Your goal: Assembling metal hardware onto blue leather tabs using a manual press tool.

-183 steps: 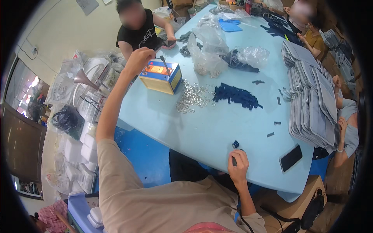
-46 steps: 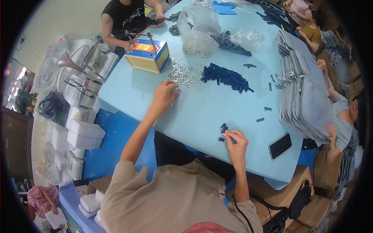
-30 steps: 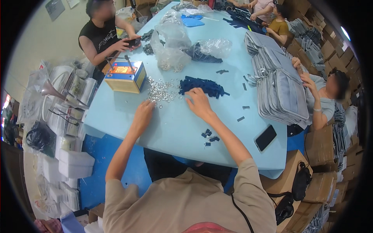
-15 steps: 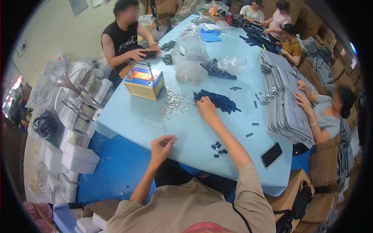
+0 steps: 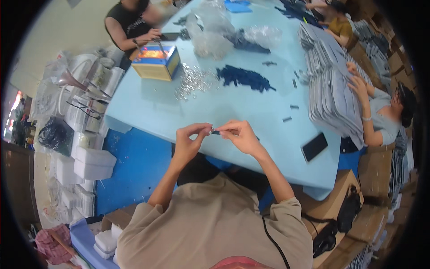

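Above the near edge of the light blue table (image 5: 152, 114), my two hands meet fingertip to fingertip. My left hand (image 5: 189, 142) pinches a tiny shiny metal ring (image 5: 212, 128), largely covered by the fingers. My right hand (image 5: 245, 138) grips a short dark blue fabric strip (image 5: 216, 132) by one end; its other end touches the ring. Whether the strip passes through the ring is too small to tell. Beyond my hands lie a scattered pile of metal rings (image 5: 195, 81) and, to its right, a heap of dark blue fabric strips (image 5: 245, 80).
A gold-and-blue box (image 5: 153, 67) stands left of the rings, with plastic bags (image 5: 209, 38) behind. On the right are a black phone (image 5: 314, 147), several loose dark strips and a tall stack of grey fabric pieces (image 5: 330, 101), touched by another person's hands. Someone sits far left.
My right hand has come back from the fabric heap with a strip and now meets my left hand. My view has tilted lower; the small cluster of strips near the table edge is no longer visible.
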### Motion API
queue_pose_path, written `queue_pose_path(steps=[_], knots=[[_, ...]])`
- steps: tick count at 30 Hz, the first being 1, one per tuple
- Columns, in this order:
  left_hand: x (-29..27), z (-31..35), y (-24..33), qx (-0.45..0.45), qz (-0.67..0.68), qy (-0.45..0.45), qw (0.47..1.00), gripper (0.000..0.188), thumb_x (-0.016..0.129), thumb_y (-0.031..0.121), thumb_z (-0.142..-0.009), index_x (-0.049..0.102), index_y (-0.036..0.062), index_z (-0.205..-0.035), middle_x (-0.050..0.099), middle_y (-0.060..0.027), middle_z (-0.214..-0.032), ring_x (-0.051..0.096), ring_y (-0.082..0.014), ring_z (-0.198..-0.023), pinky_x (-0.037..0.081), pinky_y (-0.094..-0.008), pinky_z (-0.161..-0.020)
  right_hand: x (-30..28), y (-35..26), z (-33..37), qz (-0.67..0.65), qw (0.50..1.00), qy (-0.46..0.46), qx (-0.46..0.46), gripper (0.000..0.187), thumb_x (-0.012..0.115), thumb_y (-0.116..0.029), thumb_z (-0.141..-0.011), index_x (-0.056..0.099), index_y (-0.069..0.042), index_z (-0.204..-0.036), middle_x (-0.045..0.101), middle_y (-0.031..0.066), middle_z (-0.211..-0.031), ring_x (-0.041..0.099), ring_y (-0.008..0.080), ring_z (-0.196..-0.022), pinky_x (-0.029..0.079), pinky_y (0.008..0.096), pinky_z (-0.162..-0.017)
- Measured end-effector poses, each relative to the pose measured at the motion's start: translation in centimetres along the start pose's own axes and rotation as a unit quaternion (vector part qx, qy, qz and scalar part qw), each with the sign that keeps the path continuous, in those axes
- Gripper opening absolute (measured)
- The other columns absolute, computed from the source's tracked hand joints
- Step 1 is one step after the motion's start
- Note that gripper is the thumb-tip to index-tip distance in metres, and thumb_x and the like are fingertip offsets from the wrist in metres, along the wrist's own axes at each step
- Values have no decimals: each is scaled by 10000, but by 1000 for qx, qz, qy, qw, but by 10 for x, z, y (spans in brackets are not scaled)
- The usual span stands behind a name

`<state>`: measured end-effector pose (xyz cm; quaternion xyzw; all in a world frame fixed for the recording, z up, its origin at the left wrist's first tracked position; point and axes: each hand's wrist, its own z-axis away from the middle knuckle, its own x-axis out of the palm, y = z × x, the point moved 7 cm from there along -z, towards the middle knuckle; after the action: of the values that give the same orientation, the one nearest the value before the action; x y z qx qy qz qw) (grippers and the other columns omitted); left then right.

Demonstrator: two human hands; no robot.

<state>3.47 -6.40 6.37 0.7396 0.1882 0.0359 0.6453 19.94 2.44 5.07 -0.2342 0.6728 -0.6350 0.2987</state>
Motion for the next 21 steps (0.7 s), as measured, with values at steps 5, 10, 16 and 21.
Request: queue_pose_path(steps=[5, 10, 16, 21], knots=[[24, 19, -10, -56, 45, -48, 996, 167, 707, 85, -953, 763, -20, -1069, 767, -76, -913, 691, -115, -799, 548, -264, -777, -8, 6, 35, -46, 998, -8, 47, 194, 691, 32, -926, 769, 13, -1102, 663, 64, -924, 629, 117, -832, 542, 273, -782], [42, 37, -28, -108, 70, -106, 986, 148, 704, 72, -954, 767, -15, -1055, 762, -75, -926, 685, -111, -834, 559, -266, -749, -10, 17, 54, -61, 997, 31, 32, 157, 706, 23, -915, 770, 22, -1058, 685, 87, -918, 663, 118, -831, 550, 266, -763], [47, 46, -39, -132, 165, -118, 970, 140, 688, 36, -964, 748, -37, -1068, 746, -93, -1040, 686, -137, -866, 594, -293, -792, -3, 37, 64, -172, 981, 43, 78, 148, 737, -8, -914, 750, 38, -1054, 730, 79, -963, 693, 119, -888, 567, 256, -815], [55, 47, -34, -124, 217, -117, 961, 158, 703, 42, -959, 735, -37, -1091, 742, -94, -1047, 682, -138, -902, 581, -293, -812, 9, 42, 69, -227, 967, 74, 91, 100, 734, 23, -907, 717, 29, -1005, 725, 78, -966, 688, 128, -914, 562, 273, -859]])
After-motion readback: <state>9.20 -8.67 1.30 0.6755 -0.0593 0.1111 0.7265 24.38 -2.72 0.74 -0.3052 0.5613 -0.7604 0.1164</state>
